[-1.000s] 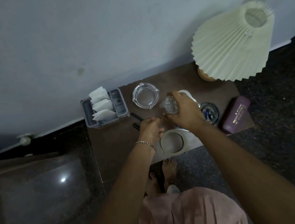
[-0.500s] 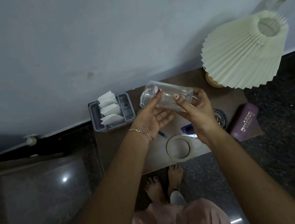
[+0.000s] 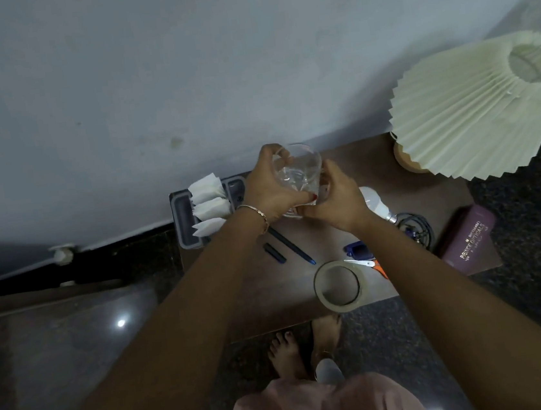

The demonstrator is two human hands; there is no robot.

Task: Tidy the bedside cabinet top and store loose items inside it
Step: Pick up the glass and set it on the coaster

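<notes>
Glass (image 3: 299,174), clear and empty-looking, is held up in both hands over the rear part of the bedside cabinet top (image 3: 274,305), close to the wall and just right of a grey organiser tray (image 3: 183,221). In the head view the left hand (image 3: 271,191) has its fingers curled over the far side of the glass with the thumb underneath, and the right hand (image 3: 339,200) wraps round its near right side, so both hold it firmly; which way its mouth faces is hard to tell. A thin bracelet (image 3: 256,213) sits on the left wrist. White folded papers (image 3: 208,191) stand in the tray. On the brown top lie a dark pen (image 3: 292,247) beside its cap (image 3: 274,253), a roll of tape (image 3: 340,307) near the front edge, small scissors (image 3: 367,264) touching the roll, a blue object (image 3: 355,249), a white light bulb (image 3: 375,201), a coiled cable (image 3: 415,230) and a purple spectacle case (image 3: 465,240) at the right end. A lamp with a pleated cream shade (image 3: 474,114) stands at the back right corner.
</notes>
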